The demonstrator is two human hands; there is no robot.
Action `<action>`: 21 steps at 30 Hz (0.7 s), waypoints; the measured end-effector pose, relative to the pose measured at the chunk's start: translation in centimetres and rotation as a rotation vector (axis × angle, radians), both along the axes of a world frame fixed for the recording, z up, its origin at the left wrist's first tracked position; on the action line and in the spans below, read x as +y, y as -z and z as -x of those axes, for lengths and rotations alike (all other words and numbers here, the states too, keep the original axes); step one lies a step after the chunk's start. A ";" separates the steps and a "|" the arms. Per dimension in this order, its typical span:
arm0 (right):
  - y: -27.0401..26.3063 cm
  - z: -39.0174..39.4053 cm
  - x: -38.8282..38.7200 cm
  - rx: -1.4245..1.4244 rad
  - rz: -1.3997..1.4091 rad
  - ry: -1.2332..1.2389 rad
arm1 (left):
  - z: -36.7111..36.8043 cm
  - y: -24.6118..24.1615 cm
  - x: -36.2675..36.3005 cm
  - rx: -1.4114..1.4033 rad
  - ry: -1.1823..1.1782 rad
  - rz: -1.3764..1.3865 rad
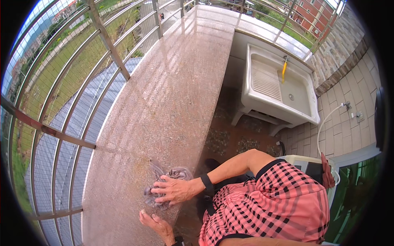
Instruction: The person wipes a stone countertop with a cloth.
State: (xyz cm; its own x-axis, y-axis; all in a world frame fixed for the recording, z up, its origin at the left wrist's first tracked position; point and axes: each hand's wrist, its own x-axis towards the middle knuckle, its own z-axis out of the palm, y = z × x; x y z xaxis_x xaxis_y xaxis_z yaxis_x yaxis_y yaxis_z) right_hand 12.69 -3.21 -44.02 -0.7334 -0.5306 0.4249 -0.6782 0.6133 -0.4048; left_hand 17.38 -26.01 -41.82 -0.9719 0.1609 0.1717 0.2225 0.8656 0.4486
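A crumpled grey-purple striped cloth (181, 173) lies bunched on a speckled granite countertop (166, 107). My right hand (174, 190) rests palm down on the cloth, its fingers spread and pressed into the folds. Part of the cloth is hidden beneath that hand. Just nearer the bottom of the view, my left hand (157, 226) is at the counter's edge, its fingers loosely bent and holding nothing. The thumb of the left hand stands apart from its fingers. Dark bands circle both wrists.
Metal railings (107, 46) with wire mesh border the counter's outer side. A white laundry sink (274, 103) with a ribbed washboard and a yellow-spouted tap (284, 70) stands beyond the counter's inner edge. Behind me are a washing machine (297, 160) and a white hose (321, 129).
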 end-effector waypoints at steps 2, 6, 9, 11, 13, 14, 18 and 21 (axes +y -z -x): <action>0.9 -0.7 -0.5 0.078 0.068 -0.209 | 0.0 1.0 -0.9 0.015 -0.029 0.000; -0.3 -0.7 3.3 0.015 0.065 -0.307 | -2.1 1.8 -3.5 -0.019 -0.061 0.166; -0.1 0.0 9.1 0.029 0.041 -0.163 | -1.9 0.6 -3.7 0.086 -0.050 0.297; 0.4 0.7 13.7 0.071 -0.003 0.016 | -1.4 0.2 -4.2 0.220 -0.024 0.306; 0.2 1.9 18.4 0.048 -0.078 0.157 | -2.0 0.9 -6.0 0.047 -0.040 0.320; 0.0 2.5 20.5 0.067 -0.107 0.225 | -2.3 0.9 -6.6 0.045 -0.040 0.320; -1.4 5.8 28.1 0.038 -0.241 0.461 | -3.2 1.2 -8.4 0.078 -0.053 0.324; -1.1 8.9 32.8 0.009 -0.332 0.669 | -4.2 1.4 -9.4 0.092 -0.067 0.364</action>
